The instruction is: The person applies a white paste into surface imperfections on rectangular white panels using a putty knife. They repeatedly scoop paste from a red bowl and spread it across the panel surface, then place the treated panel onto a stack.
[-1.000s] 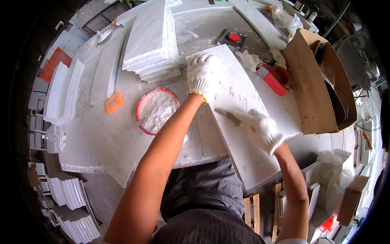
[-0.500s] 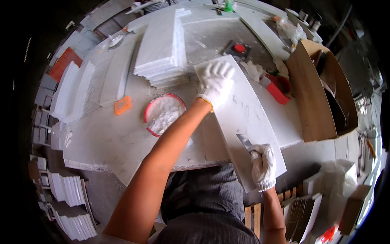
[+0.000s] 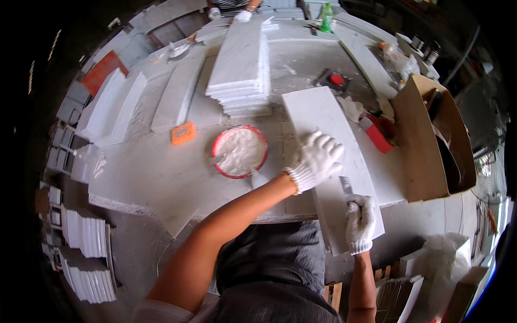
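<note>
A long white stone slab (image 3: 318, 113) lies lengthwise in front of me, its near end jutting past the table edge. My left hand (image 3: 318, 161), in a white knit glove, rests over the slab's middle with its fingers apart and nothing in them. Near the slab's close end, my gloved right hand (image 3: 360, 222) is closed round a putty knife (image 3: 346, 185); the metal blade points away from me, and the fingers hide its handle. Left of the slab stands a red-rimmed bowl (image 3: 216, 145) of white paste, with what looks like a spatula at its side.
A stack of white slabs (image 3: 237, 59) stands beyond the bowl. An orange box-shaped item (image 3: 183, 133) sits left. Rightward are a red tape-like roll (image 3: 377, 134) and an open cardboard box (image 3: 420, 140). A green bottle (image 3: 326, 17) and another person's gloved hands (image 3: 243, 16) are at the far side.
My left hand has come down the slab from its far end toward me. My right hand still holds the putty knife, its blade turned more upright. The view has shifted, showing the other person's hands.
</note>
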A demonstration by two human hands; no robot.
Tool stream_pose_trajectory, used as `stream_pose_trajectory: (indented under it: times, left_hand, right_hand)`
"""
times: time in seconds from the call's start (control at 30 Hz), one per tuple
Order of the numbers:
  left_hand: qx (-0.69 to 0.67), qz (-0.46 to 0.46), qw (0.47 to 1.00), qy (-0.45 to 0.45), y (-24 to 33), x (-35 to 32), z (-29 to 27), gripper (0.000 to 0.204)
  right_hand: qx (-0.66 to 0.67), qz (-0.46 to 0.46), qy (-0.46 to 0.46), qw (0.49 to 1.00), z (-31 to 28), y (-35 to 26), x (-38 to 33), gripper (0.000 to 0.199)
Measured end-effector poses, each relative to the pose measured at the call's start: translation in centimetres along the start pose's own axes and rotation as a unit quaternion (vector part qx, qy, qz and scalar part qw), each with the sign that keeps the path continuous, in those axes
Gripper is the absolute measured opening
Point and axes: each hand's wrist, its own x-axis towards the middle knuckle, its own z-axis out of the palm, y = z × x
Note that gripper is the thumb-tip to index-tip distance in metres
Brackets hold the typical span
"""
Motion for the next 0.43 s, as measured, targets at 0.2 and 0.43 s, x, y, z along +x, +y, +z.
stream_pose_trajectory:
  times: [0.2, 0.43]
  left_hand:
    - [0.047, 0.01, 0.998, -0.027, 1.9, -0.9, -1.8, 0.043]
    - [-0.262, -0.019, 0.965, -0.01, 2.0, -11.0, -4.0, 0.019]
  right_hand:
    - [0.044, 0.075, 0.033, 0.996, 0.2, 2.0, -1.7, 0.011]
    - [0.111, 0.124, 0.022, 0.986, 0.4, 0.5, -1.3, 0.012]
